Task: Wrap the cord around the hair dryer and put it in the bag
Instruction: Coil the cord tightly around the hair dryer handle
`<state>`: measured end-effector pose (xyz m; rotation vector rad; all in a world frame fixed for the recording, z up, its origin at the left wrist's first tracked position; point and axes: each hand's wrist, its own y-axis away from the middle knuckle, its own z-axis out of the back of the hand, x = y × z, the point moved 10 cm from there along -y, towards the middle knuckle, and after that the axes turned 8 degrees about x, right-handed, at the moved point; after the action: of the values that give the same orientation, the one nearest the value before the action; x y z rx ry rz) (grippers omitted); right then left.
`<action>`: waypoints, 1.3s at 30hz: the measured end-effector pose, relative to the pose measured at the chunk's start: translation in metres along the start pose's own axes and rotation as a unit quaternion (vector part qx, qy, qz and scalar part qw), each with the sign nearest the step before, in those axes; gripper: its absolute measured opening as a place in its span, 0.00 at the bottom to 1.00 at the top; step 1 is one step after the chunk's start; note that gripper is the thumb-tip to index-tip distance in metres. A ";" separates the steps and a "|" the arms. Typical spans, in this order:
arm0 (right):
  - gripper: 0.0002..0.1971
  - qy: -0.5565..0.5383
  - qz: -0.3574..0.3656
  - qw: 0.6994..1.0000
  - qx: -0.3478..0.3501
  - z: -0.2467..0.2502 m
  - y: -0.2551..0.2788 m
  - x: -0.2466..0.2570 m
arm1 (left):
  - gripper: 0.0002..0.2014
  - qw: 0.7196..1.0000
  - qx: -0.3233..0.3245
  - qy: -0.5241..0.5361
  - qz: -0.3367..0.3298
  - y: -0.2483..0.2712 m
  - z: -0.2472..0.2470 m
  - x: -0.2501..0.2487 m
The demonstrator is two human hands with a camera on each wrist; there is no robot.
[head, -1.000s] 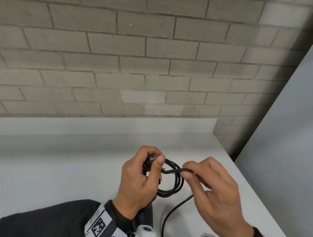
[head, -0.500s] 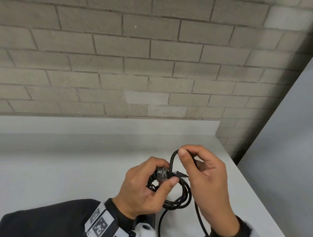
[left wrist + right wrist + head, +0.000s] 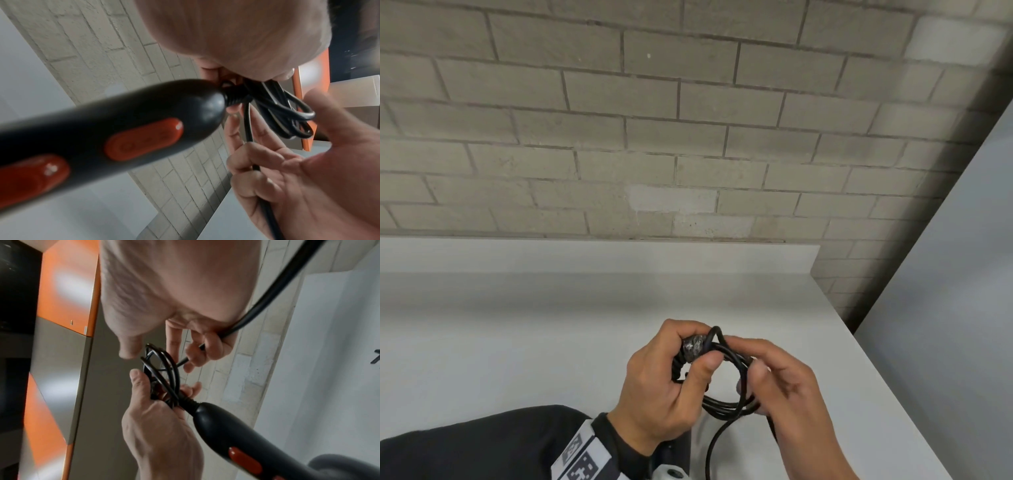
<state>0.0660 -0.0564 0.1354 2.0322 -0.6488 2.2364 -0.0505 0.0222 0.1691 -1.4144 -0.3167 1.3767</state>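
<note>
Low in the head view, just right of centre, your left hand (image 3: 661, 383) grips the coiled cord (image 3: 726, 404) where it leaves the hair dryer (image 3: 98, 134) handle, thumb pressed on the loops. Your right hand (image 3: 787, 401) curls round the loose strand at the coil's right side. Both hover above the white counter (image 3: 517, 342).

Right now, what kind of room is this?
Probably a utility or workshop-style room, not a home bathroom: a bare painted block wall, a plain white counter, and orange-and-grey cabinet panels in the right wrist view. No bag in view.
</note>
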 end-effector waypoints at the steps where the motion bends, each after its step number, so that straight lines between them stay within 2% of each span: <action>1: 0.26 0.009 0.007 1.000 0.016 -0.003 0.002 0.000 | 0.14 1.000 0.000 0.000 0.003 0.000 -0.001 0.000; 3: 0.24 0.019 0.008 0.999 0.028 -0.005 0.003 -0.002 | 0.14 1.000 -0.003 -0.004 0.009 0.000 -0.001 0.000; 6: 0.11 0.034 -0.020 0.999 0.016 -0.002 0.003 -0.008 | 0.15 1.000 -0.015 -0.016 0.018 0.000 0.001 0.003; 11: 0.05 0.078 -0.027 0.996 0.036 0.000 -0.002 -0.009 | 0.18 0.999 -0.022 0.003 0.038 0.001 0.002 0.005; 16: 0.09 0.150 -0.046 0.987 0.043 0.007 -0.003 -0.011 | 0.12 0.999 0.010 0.012 0.042 -0.001 -0.005 0.006; 21: 0.10 0.156 -0.040 0.986 0.045 0.005 -0.004 -0.011 | 0.07 0.995 0.027 -0.003 0.097 -0.001 -0.009 0.015; 22: 0.12 0.157 -0.025 0.987 0.028 0.005 -0.003 -0.010 | 0.07 0.994 0.023 -0.005 0.105 -0.001 -0.008 0.016; 24: 0.17 0.175 0.023 0.982 -0.073 0.013 0.003 -0.004 | 0.07 0.993 0.008 -0.001 0.121 -0.001 -0.006 0.019; 26: 0.21 0.258 0.116 0.938 -0.198 0.020 0.018 0.013 | 0.06 0.991 -0.004 -0.003 0.133 -0.001 -0.006 0.022; 27: 0.18 0.316 0.173 0.907 -0.220 0.013 0.024 0.023 | 0.05 0.991 -0.008 -0.006 0.134 -0.001 -0.007 0.022; 29: 0.08 0.423 0.231 0.853 -0.198 -0.009 0.027 0.028 | 0.05 0.991 -0.016 -0.014 0.132 0.000 -0.007 0.021; 31: 0.11 0.484 0.207 0.831 -0.177 -0.017 0.022 0.022 | 0.06 0.992 -0.026 -0.020 0.126 -0.001 -0.006 0.019; 33: 0.15 0.504 0.162 0.835 -0.149 -0.020 0.014 0.016 | 0.06 0.992 -0.031 -0.027 0.116 -0.001 -0.005 0.017; 35: 0.18 0.492 0.115 0.852 -0.135 -0.018 0.011 0.012 | 0.06 0.993 -0.031 -0.030 0.108 -0.001 -0.006 0.015; 39: 0.11 0.343 -0.007 0.934 -0.100 -0.009 0.008 -0.007 | 0.08 0.994 -0.030 -0.035 0.097 -0.001 -0.008 0.012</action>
<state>0.0565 -0.0591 0.1267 1.0372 -0.7263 2.5052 -0.0401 0.0285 0.1618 -1.4792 -0.2729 1.5894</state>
